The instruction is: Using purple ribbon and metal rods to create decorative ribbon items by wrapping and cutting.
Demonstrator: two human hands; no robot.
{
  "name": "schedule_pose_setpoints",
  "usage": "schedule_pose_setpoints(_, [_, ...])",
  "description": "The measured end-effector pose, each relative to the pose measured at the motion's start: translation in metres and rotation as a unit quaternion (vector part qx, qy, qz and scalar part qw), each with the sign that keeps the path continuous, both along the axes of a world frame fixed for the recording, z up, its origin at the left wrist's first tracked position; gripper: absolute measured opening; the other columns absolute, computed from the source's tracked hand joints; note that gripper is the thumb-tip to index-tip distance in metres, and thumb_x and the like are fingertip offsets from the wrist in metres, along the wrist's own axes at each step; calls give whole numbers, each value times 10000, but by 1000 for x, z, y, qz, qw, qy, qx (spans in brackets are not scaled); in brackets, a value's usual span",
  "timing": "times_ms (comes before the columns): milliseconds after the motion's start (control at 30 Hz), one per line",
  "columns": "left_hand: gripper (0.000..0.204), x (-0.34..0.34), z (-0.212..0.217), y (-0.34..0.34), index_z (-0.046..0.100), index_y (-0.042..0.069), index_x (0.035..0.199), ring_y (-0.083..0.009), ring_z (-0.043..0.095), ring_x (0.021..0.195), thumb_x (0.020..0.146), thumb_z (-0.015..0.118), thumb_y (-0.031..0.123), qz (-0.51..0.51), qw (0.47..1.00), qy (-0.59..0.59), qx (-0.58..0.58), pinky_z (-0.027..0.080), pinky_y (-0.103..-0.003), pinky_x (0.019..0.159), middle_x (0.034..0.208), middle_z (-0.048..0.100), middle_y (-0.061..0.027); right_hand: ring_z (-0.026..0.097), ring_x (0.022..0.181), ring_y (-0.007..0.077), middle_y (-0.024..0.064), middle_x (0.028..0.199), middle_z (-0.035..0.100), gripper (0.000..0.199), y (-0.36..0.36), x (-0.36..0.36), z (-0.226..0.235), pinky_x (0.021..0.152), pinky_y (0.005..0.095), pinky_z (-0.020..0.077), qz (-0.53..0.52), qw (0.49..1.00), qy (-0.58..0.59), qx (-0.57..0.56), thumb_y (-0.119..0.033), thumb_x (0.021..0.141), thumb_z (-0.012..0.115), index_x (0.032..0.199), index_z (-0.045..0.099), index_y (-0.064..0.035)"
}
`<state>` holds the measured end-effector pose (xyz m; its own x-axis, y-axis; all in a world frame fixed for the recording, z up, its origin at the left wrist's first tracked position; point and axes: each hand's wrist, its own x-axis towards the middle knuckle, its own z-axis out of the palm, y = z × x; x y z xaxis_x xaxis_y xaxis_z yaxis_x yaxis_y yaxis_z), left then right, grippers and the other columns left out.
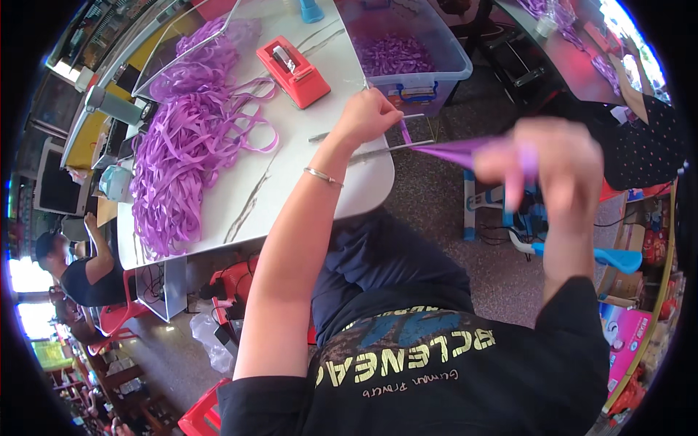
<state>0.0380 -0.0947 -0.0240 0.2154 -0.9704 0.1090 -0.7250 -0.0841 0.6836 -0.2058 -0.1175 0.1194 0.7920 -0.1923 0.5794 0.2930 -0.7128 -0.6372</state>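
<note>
My left hand (pixel 367 116) is closed in a pinch at the table's right edge, with a short end of purple ribbon showing under its fingertips. Beside it, a thin metal rod frame (pixel 378 151) juts out past the edge. A purple ribbon (pixel 451 151) stretches from the frame's outer end to my right hand (pixel 556 163), which is closed around it out to the right and smeared by motion. A large heap of purple ribbon (pixel 178 156) lies on the left of the white marbled table (pixel 291 174), some hanging over its near edge. A red tape dispenser (pixel 294 73) stands between heap and hand.
Beyond the table stands a clear plastic bin (pixel 454 73) with purple pieces inside. A blue object (pixel 311 11) sits at the table's far side. At right, a person in a dotted top (pixel 647 138) sits by another table; another person (pixel 83 272) sits at left. Red stools stand nearby.
</note>
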Motion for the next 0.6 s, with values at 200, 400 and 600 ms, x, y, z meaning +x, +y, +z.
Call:
schedule_pose_setpoints(200, [123, -1, -4, 5, 687, 50, 678, -303, 564, 752, 684, 660, 170, 15, 998, 27, -53, 446, -386, 709, 759, 596, -145, 324, 531, 14, -75, 633, 435, 416, -133, 159, -14, 463, 175, 233, 52, 967, 18, 249, -372, 940, 409, 1037, 628, -32])
schedule_pose_setpoints(400, [129, 0, -8, 8, 654, -2, 701, -265, 546, 760, 702, 611, 120, 1, 994, 6, -105, 433, -354, 700, 783, 581, -124, 360, 545, 47, -48, 657, 461, 383, -184, 226, -138, 483, 202, 275, 24, 905, 152, 397, -388, 923, 422, 950, 630, -68])
schedule_pose_setpoints(600, [155, -7, 0, 2, 646, -16, 790, -212, 534, 667, 739, 595, 121, 56, 996, 41, -58, 430, -300, 631, 798, 571, -104, 462, 649, 79, -34, 753, 555, 440, -166, 189, -310, 581, 238, 368, -115, 823, 220, 511, -466, 874, 477, 942, 651, -68])
